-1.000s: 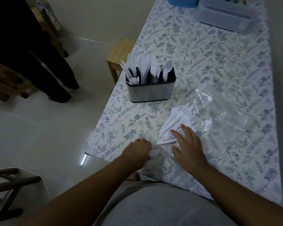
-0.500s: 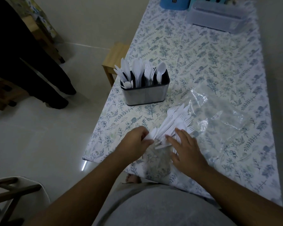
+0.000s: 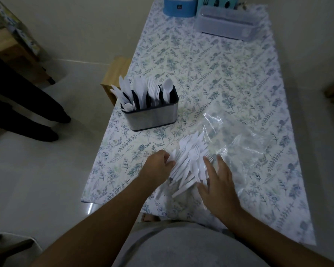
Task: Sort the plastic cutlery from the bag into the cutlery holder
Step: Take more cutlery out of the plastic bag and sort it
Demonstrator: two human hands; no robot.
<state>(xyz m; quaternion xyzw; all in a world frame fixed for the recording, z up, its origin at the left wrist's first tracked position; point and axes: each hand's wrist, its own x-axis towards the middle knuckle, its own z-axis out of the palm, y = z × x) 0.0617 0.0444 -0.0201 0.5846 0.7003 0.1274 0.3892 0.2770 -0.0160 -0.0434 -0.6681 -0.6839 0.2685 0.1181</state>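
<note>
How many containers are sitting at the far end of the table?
3: a blue round container at far left, a teal one beside it, partly cropped, and a clear lidded box in front. Others may lie beyond view.

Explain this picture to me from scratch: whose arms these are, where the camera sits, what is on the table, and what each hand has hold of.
There is no machine here. A person wears a wide-angle camera on the head, so this single view looks forward and down along their own two bare arms.

They stand at a table covered with a leaf-patterned cloth. On it stands a metal cutlery holder with white plastic knives, forks and a spoon upright in its compartments. Nearer the person lies a pile of loose plastic cutlery, partly on a clear plastic bag.

The left hand has its fingers curled at the pile's left edge, apparently pinching one white piece. The right hand lies with fingers spread and straight against the pile's right side, gripping nothing.

At the far end stand a blue container and a grey lidded box.
</note>
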